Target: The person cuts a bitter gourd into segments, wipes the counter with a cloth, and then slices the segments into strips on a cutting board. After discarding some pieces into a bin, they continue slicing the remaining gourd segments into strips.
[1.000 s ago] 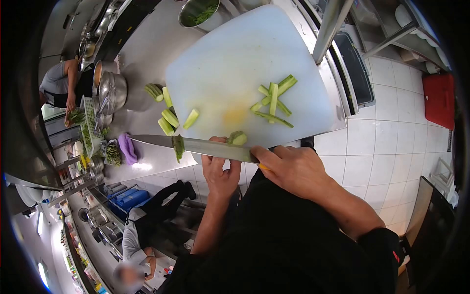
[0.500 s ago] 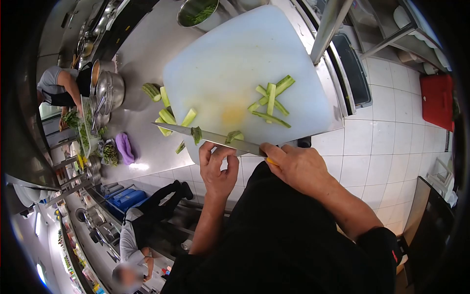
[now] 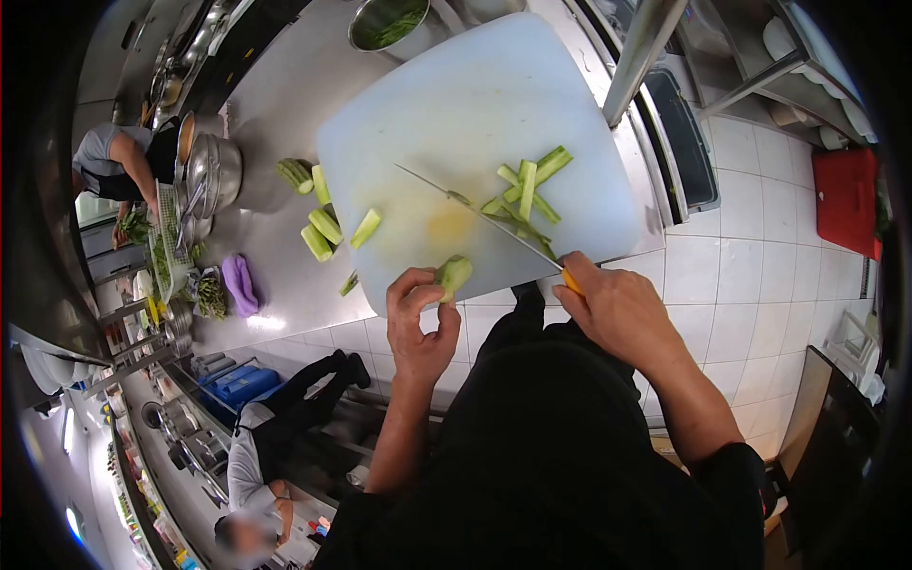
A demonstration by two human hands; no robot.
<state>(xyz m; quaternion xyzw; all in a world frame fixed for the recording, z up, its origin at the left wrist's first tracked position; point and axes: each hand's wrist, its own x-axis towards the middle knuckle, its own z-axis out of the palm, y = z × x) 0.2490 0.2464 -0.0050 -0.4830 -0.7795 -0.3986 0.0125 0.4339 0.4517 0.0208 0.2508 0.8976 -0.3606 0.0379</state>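
Note:
My left hand (image 3: 423, 318) pinches a short green vegetable piece (image 3: 455, 275) at the near edge of the white cutting board (image 3: 446, 114). In my right hand (image 3: 617, 309) is the orange handle of a knife (image 3: 518, 237). Its blade points up and left over the board, with a small green scrap (image 3: 459, 198) on it. Beyond the blade's lower half lie several cut green strips (image 3: 526, 190), some crossing each other. One pale green piece (image 3: 366, 228) rests on the board's left edge, and more pieces (image 3: 325, 225) lie beside it on the steel counter.
A metal bowl (image 3: 418, 33) with chopped greens stands behind the board. On the counter at left are a purple cloth (image 3: 240, 286), metal pots (image 3: 214, 176) and leafy greens. Two other people work at left and lower left. A red container (image 3: 845, 199) is at right.
The knife has moved right and away from my left hand, its blade now over the board's middle beside the strips. The piece at my left fingers is now raised in their pinch.

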